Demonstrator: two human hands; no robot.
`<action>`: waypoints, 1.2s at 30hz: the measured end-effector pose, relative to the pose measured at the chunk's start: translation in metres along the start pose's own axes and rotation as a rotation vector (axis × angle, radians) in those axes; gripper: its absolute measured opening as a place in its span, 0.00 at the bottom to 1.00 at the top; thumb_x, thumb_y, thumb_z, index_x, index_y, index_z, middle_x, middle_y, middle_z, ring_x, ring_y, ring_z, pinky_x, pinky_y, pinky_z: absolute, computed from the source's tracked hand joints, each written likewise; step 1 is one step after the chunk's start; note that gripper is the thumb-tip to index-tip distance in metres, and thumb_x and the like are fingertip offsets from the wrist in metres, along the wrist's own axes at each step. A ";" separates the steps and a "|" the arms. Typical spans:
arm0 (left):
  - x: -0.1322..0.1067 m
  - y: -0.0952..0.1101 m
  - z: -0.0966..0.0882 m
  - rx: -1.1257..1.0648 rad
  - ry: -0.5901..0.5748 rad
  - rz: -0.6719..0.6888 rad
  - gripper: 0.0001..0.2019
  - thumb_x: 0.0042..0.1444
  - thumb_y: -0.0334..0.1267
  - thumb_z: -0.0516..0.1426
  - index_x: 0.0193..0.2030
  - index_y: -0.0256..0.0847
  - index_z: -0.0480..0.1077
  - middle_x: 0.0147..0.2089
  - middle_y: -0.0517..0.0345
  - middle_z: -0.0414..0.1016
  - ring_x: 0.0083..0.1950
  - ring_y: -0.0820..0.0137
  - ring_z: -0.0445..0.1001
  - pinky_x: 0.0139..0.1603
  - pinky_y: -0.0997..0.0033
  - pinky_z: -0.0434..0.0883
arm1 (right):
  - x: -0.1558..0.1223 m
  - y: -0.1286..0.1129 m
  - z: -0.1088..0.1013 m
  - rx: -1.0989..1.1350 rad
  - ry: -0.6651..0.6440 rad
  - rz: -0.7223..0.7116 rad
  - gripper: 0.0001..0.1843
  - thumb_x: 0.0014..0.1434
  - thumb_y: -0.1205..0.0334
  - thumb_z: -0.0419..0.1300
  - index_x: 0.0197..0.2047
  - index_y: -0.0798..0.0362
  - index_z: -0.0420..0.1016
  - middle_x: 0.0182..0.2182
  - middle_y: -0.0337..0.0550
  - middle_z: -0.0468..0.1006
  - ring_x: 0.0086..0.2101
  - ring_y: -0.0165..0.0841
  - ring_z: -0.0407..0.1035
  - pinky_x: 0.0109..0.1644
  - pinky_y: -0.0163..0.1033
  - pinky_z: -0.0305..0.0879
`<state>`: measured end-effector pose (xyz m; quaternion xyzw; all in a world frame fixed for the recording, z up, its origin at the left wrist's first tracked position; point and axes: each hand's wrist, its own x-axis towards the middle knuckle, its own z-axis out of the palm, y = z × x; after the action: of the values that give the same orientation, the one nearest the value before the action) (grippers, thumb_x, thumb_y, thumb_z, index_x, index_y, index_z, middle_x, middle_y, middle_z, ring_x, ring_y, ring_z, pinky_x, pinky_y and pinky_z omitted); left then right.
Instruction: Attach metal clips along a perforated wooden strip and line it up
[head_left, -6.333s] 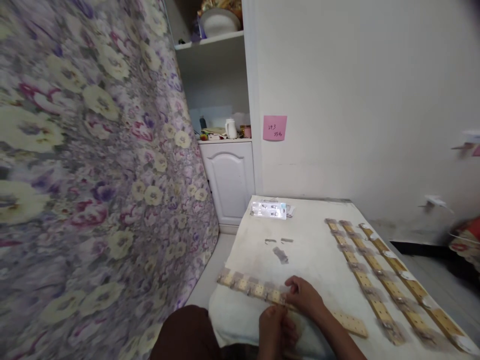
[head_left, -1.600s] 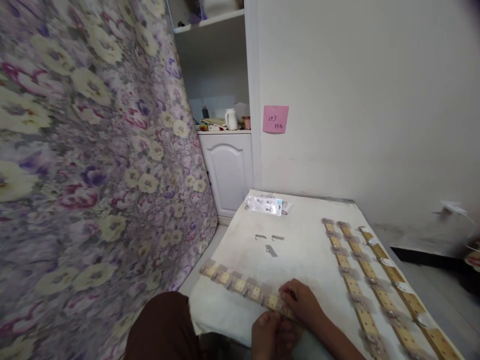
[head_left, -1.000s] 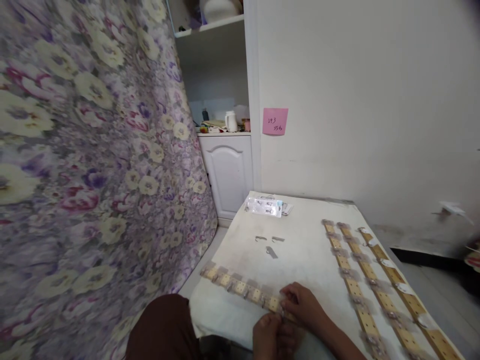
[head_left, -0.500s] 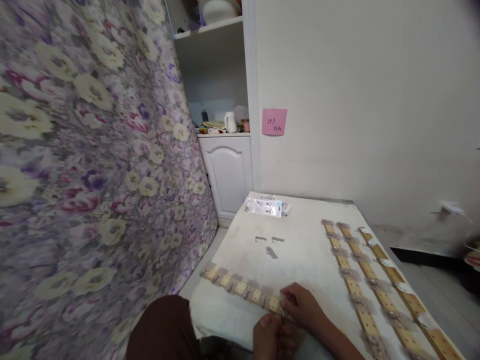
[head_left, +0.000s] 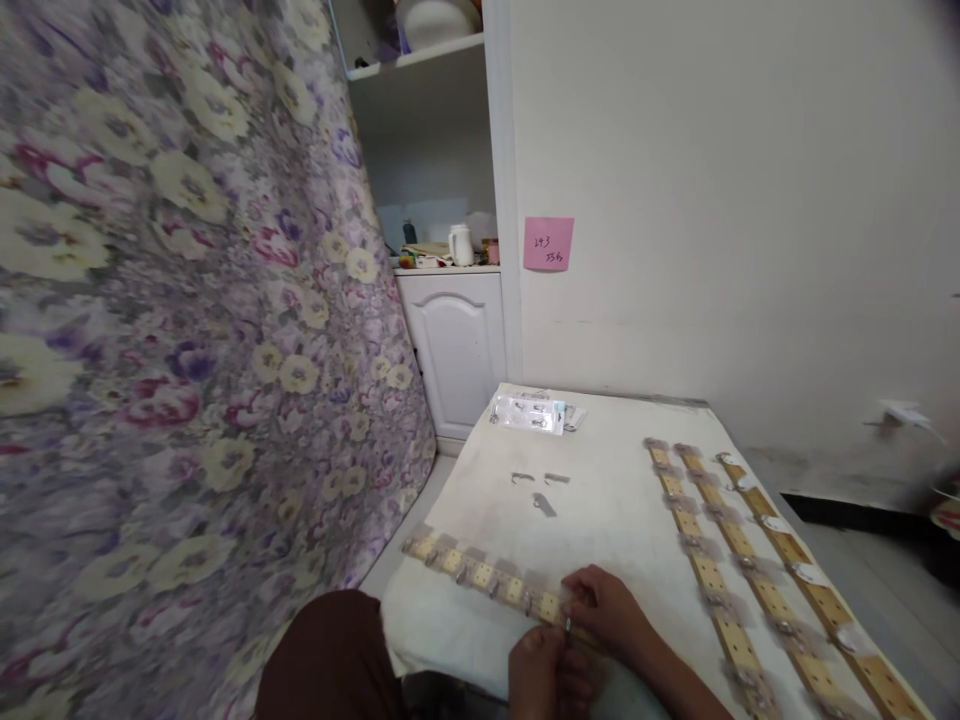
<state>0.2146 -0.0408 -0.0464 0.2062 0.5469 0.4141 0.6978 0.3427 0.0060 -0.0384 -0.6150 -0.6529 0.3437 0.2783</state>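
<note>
A wooden strip (head_left: 480, 574) lies near the table's front edge, with drilled holes and several metal hooks on clear square plates along it. At its right end a small metal hook (head_left: 568, 625) shows between my hands. My right hand (head_left: 611, 612) is closed, its thumb and fingers pinching at this hook and the strip's end. Just below, my left hand (head_left: 541, 668) has its fingers curled together beside the hook's lower end; what they grip is hidden. Beyond the strip, three loose grey hooks (head_left: 556, 479) lie on the white tabletop (head_left: 600, 520).
Several finished-looking wooden hook strips (head_left: 739, 545) run along the table's right side. A clear blister pack (head_left: 527, 413) lies at the far left corner. A floral curtain (head_left: 225, 350) hangs on the left, and a cabinet (head_left: 461, 350) stands behind. My knee (head_left: 330, 660) is beside the table.
Both hands stay at the strip's right end with only slight finger shifts. The small hook between them looks slightly turned. The loose hooks have not moved.
</note>
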 end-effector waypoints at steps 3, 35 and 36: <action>0.000 -0.001 -0.002 0.006 -0.024 0.026 0.18 0.39 0.54 0.59 0.25 0.42 0.59 0.17 0.63 0.70 0.12 0.75 0.64 0.15 0.77 0.54 | 0.002 0.000 -0.001 0.022 -0.008 0.028 0.15 0.40 0.63 0.60 0.36 0.53 0.76 0.31 0.41 0.77 0.32 0.33 0.69 0.37 0.35 0.61; -0.005 0.000 -0.003 0.041 -0.044 0.009 0.17 0.42 0.53 0.53 0.28 0.39 0.63 0.15 0.61 0.70 0.11 0.74 0.65 0.14 0.76 0.54 | -0.002 0.013 -0.030 0.104 0.085 -0.075 0.11 0.49 0.62 0.50 0.33 0.53 0.72 0.26 0.40 0.75 0.30 0.34 0.68 0.36 0.37 0.62; -0.003 -0.002 -0.005 0.038 -0.057 0.013 0.18 0.41 0.54 0.53 0.28 0.39 0.63 0.15 0.61 0.70 0.11 0.73 0.65 0.14 0.76 0.54 | -0.001 0.015 -0.028 0.104 0.083 -0.066 0.11 0.49 0.62 0.51 0.32 0.53 0.72 0.26 0.39 0.75 0.30 0.34 0.68 0.36 0.37 0.62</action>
<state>0.2107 -0.0446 -0.0477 0.2349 0.5333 0.4022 0.7061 0.3741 0.0079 -0.0326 -0.5914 -0.6421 0.3420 0.3479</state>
